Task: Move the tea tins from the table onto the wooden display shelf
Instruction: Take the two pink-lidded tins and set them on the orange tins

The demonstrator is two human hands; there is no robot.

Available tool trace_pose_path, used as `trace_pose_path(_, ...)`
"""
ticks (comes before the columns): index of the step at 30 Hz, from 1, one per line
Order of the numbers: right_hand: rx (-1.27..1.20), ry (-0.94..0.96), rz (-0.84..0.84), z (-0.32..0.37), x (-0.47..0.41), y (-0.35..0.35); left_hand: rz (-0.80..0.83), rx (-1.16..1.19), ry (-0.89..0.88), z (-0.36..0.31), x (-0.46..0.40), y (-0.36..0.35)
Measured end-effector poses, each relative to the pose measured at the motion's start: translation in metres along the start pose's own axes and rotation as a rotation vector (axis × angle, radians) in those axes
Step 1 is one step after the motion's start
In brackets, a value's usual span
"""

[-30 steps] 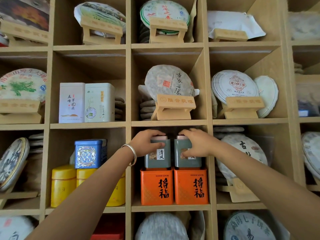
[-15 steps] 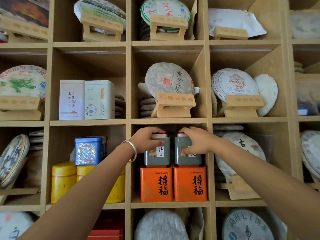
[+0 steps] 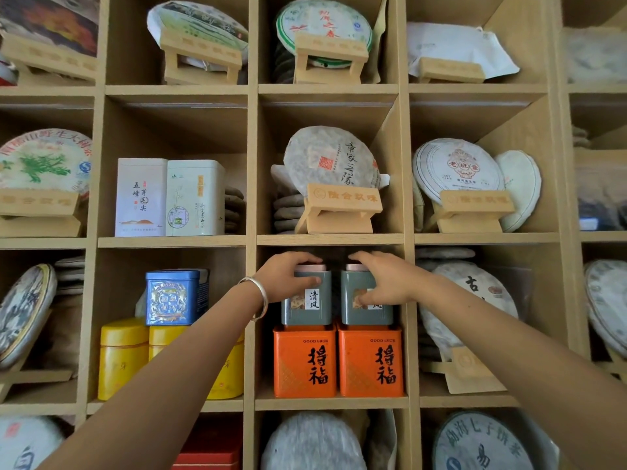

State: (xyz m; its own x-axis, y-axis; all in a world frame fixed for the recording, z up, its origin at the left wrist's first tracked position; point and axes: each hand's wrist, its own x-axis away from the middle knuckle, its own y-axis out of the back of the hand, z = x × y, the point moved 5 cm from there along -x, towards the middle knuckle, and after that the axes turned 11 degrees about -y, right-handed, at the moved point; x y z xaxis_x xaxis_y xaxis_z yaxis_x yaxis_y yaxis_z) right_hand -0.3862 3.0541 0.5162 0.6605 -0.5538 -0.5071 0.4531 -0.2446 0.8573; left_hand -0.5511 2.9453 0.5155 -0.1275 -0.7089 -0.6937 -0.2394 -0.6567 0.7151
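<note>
Two grey-green tea tins stand side by side in a middle cubby of the wooden display shelf (image 3: 330, 239), each on top of an orange tin. My left hand (image 3: 283, 276) grips the left grey tin (image 3: 310, 305), fingers over its pink lid and thumb on its front. My right hand (image 3: 386, 279) grips the right grey tin (image 3: 356, 307) the same way, covering part of its label. The left orange tin (image 3: 304, 361) and the right orange tin (image 3: 371, 361) fill the cubby floor.
The cubby to the left holds a blue tin (image 3: 174, 296) stacked on yellow tins (image 3: 124, 357). Above those stand two white tins (image 3: 169, 198). Round tea cakes on wooden stands (image 3: 342, 208) fill the other cubbies. A silver bangle (image 3: 259, 298) circles my left wrist.
Both hands have stayed on the grey tins with only a slight shift of the fingers. The view has drifted a little, so the shelf sits slightly higher in the picture.
</note>
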Motion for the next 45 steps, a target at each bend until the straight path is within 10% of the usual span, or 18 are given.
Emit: trace_pose_path(45, 0.016, -0.01, -0.007, 0.0046, 0.0061, 0.0031, -0.021, -0.005, -0.011, -0.0038, -0.0015, -0.0008)
